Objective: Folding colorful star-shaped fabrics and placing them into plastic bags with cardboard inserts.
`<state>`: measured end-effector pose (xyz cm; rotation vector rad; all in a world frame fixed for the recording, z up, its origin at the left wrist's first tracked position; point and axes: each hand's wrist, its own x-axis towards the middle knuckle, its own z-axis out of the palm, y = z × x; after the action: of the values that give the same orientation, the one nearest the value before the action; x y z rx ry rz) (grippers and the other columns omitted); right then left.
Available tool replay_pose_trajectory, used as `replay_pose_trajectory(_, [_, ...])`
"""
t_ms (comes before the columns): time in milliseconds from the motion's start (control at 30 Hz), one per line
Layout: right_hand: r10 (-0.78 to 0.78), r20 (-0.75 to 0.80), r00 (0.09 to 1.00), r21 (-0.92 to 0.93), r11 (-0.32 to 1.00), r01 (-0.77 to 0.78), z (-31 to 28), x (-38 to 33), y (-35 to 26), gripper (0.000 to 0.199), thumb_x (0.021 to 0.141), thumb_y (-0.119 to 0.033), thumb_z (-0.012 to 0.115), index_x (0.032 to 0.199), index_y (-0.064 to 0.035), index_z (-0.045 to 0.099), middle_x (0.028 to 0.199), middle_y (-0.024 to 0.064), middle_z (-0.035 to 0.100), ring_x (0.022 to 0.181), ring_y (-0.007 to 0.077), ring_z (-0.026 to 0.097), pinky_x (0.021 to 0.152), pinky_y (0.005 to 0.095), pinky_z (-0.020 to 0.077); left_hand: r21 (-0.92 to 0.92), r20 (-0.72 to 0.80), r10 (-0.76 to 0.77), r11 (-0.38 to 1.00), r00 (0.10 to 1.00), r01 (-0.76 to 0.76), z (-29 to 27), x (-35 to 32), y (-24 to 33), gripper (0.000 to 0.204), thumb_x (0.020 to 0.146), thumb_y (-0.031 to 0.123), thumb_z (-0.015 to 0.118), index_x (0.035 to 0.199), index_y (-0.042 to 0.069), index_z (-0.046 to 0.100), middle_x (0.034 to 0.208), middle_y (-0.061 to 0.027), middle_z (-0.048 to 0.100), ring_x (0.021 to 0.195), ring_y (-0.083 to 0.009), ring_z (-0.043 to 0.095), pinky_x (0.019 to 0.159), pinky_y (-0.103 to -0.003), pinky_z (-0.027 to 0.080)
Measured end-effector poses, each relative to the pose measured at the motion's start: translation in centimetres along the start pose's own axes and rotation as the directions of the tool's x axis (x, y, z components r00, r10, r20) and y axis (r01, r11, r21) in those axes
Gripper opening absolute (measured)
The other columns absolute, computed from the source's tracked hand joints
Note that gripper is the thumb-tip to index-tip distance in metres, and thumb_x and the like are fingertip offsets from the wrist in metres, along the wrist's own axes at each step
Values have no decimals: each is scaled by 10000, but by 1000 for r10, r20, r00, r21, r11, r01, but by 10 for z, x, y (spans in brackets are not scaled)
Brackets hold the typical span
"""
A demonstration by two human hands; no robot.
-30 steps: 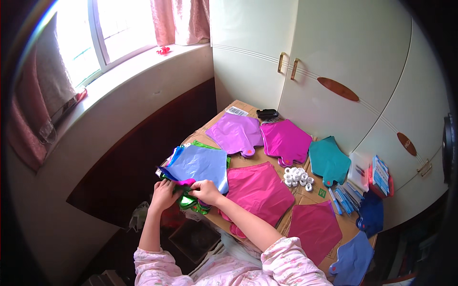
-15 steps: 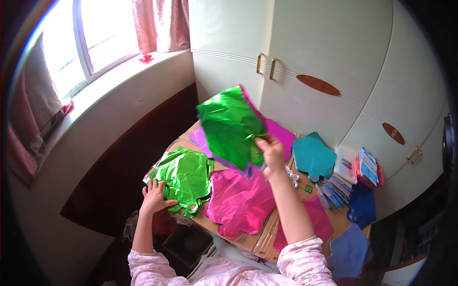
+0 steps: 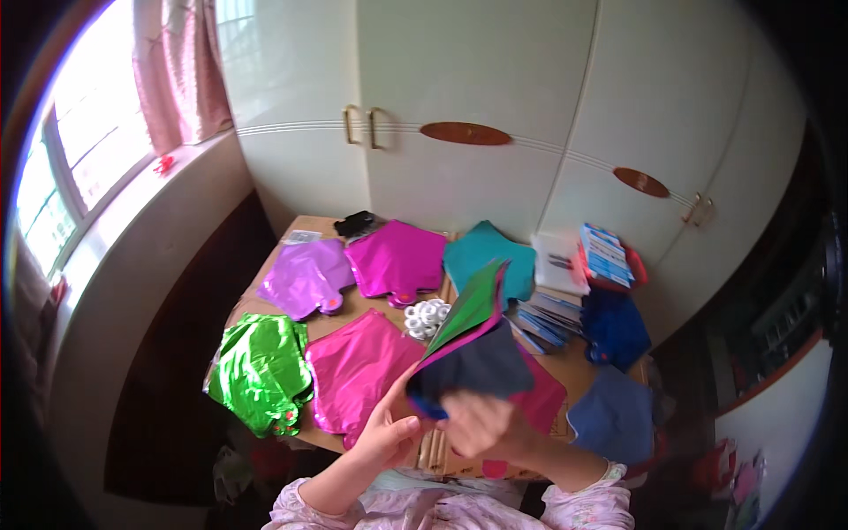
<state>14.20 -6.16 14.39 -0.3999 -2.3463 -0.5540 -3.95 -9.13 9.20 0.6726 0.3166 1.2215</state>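
I hold a small stack of flat foil balloons (image 3: 477, 353) over the table's front middle, with green, magenta and dark navy layers showing. My left hand (image 3: 389, 433) grips the stack's lower left edge, thumb in front. At its lower edge my right hand (image 3: 490, 430) is curled against the dark layer, somewhat blurred by motion. Beneath and beside the hands lie a pink foil balloon (image 3: 358, 371) and a darker pink one (image 3: 543, 389), partly hidden by the stack. A shiny green pile of foil balloons (image 3: 256, 371) lies at the left.
Along the back of the cardboard-covered table (image 3: 256, 296) lie purple (image 3: 305, 274), magenta (image 3: 397, 256) and teal (image 3: 486, 252) foil balloons. White ribbon rolls (image 3: 426, 316), flat packets (image 3: 548, 318) and a red basket (image 3: 632, 269) stand nearby. Blue balloons (image 3: 611, 415) lie right. Cupboards (image 3: 477, 71) rise behind.
My right hand brought the green-faced stack down from above the table to the front middle. My left hand left the green pile and took hold of the stack. The view turned right.
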Motion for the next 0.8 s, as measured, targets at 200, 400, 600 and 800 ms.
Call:
replay_pose_trajectory(200, [60, 211, 976, 44, 996, -71, 11, -54, -38, 110, 697, -141, 591, 713, -34, 568, 853, 130, 612, 859, 246, 630, 751, 311, 544, -94, -332, -313, 950, 890, 298, -2, -1, -42, 391, 852, 12, 603, 1223, 65, 491, 1073, -57, 603, 950, -176, 600, 775, -350, 508])
replay_pose_trajectory(400, [196, 321, 927, 205, 941, -270, 9, -77, -55, 228, 763, -198, 630, 900, -16, 614, 979, 151, 633, 967, 273, 624, 880, 367, 505, -95, -478, -318, 945, 819, 312, -28, -10, -68, 213, 857, -28, 544, 1055, 39, 583, 950, -79, 647, 856, -201, 646, 729, -358, 543])
replay_pose_trajectory(600, [825, 185, 534, 562, 357, -746, -13, -116, -27, 570, 864, -260, 652, 1344, -55, 423, 1352, 195, 441, 1268, 308, 440, 1041, 424, 364, -67, -435, -304, 950, 848, 306, -53, -23, -75, 263, 871, -20, 546, 1130, 24, 560, 1023, -110, 646, 882, -243, 664, 762, -403, 564])
replay_pose_trajectory(800, [880, 474, 0, 878, -473, -75, 0, -180, -12, 611, 906, -312, 592, 1382, -21, 345, 1333, 128, 475, 1216, 251, 467, 1021, 398, 372, -89, -213, -382, 924, 899, 371, -58, -33, -84, 377, 869, -54, 553, 1231, 48, 529, 1166, -89, 597, 1075, -228, 588, 932, -422, 483])
